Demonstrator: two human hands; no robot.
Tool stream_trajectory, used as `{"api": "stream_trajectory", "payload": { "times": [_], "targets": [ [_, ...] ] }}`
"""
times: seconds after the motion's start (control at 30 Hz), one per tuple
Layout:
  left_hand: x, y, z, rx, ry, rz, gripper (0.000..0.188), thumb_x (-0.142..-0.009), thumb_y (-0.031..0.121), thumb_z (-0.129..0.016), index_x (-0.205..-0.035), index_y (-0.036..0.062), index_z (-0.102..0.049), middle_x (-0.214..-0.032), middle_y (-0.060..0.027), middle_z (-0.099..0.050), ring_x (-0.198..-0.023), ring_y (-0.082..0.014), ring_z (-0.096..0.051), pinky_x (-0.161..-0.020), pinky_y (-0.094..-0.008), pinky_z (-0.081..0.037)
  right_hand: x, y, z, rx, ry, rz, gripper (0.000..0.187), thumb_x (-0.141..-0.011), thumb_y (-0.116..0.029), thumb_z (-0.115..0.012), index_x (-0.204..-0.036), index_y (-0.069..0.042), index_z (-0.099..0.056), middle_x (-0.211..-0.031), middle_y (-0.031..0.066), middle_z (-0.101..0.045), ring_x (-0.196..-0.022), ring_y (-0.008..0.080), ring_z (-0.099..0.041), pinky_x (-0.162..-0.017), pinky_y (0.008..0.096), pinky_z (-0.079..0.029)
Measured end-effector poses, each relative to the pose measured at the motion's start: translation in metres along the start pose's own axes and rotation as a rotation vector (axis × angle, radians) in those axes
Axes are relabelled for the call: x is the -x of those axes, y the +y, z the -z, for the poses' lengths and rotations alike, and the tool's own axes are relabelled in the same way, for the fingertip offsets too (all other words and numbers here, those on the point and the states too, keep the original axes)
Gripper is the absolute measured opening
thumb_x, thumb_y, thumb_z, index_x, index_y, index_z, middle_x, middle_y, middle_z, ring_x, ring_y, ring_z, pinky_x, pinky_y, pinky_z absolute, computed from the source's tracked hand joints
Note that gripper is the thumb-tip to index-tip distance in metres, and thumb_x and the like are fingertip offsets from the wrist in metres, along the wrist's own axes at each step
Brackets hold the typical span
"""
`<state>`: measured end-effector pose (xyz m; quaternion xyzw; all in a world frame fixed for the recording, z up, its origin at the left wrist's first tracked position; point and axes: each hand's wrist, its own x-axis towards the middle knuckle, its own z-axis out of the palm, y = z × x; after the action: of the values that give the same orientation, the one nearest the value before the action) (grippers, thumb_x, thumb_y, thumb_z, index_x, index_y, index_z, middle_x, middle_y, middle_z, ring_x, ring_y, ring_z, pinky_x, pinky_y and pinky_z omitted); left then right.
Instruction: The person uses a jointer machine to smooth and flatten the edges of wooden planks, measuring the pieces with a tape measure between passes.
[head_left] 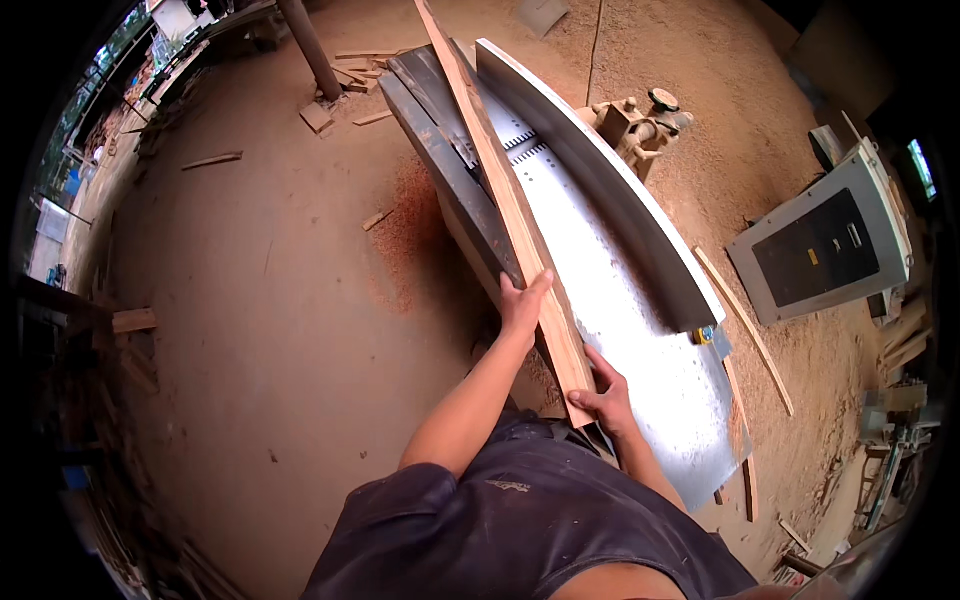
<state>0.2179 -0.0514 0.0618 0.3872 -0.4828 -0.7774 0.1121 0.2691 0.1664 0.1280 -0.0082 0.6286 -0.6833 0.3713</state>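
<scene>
A long wooden board point(513, 215) with rough dark edges lies lengthwise over a jointer, its near end close to my waist. My left hand point(522, 306) grips the board partway along, thumb on its upper face. Near the closest end, my right hand point(606, 400) holds the right edge, thumb on top and fingers lower down the side. Beneath and to the right is the shiny metal jointer table point(610, 290), with a toothed slot point(525, 147) across it. A tall metal fence point(620, 190) runs along its right side.
A dusty motor-like machine part point(640, 128) sits beyond the fence. To the right stands a grey cabinet point(820, 245). Thin wood strips point(745, 330) lie beside the table. A yellow tape measure point(704, 335) is at the fence's near end. Reddish shavings point(410, 220) cover floor at left, near a post point(308, 48).
</scene>
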Motion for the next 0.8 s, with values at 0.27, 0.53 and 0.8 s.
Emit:
{"api": "stream_trajectory", "payload": {
  "times": [0.27,0.53,0.8],
  "targets": [
    [0.092,-0.016,0.052,0.586,-0.543,0.227,0.062,-0.090,0.029,-0.064,-0.136,-0.0075,-0.047,-0.122,-0.0231,-0.064,-0.111,-0.0365,-0.065,-0.101,-0.0510,-0.052,0.042,0.002,-0.039,0.038,-0.092,0.053,0.093,-0.077,-0.002,-0.080,-0.158,-0.003,-0.033,-0.122,0.0187,-0.064,-0.108,0.0244,-0.065,-0.094,0.0340,-0.053],
    [0.106,-0.043,0.075,0.581,-0.541,0.146,0.062,-0.089,0.032,-0.066,-0.132,-0.0097,-0.050,-0.118,-0.0219,-0.064,-0.110,-0.0345,-0.065,-0.100,-0.0482,-0.053,0.055,0.033,-0.052,-0.067,-0.108,-0.010,0.093,-0.075,0.002,-0.079,-0.157,-0.002,-0.033,-0.135,0.0170,-0.059,-0.120,0.0255,-0.060,-0.103,0.0346,-0.049],
    [0.207,-0.131,0.110,0.557,-0.547,0.118,0.058,-0.090,0.028,-0.064,-0.131,-0.0104,-0.053,-0.119,-0.0211,-0.066,-0.111,-0.0330,-0.067,-0.096,-0.0457,-0.056,0.137,0.137,-0.011,0.025,-0.188,-0.051,0.104,-0.072,0.001,-0.083,-0.157,0.005,-0.024,-0.139,0.0179,-0.056,-0.123,0.0264,-0.058,-0.106,0.0366,-0.046]
  ]
}}
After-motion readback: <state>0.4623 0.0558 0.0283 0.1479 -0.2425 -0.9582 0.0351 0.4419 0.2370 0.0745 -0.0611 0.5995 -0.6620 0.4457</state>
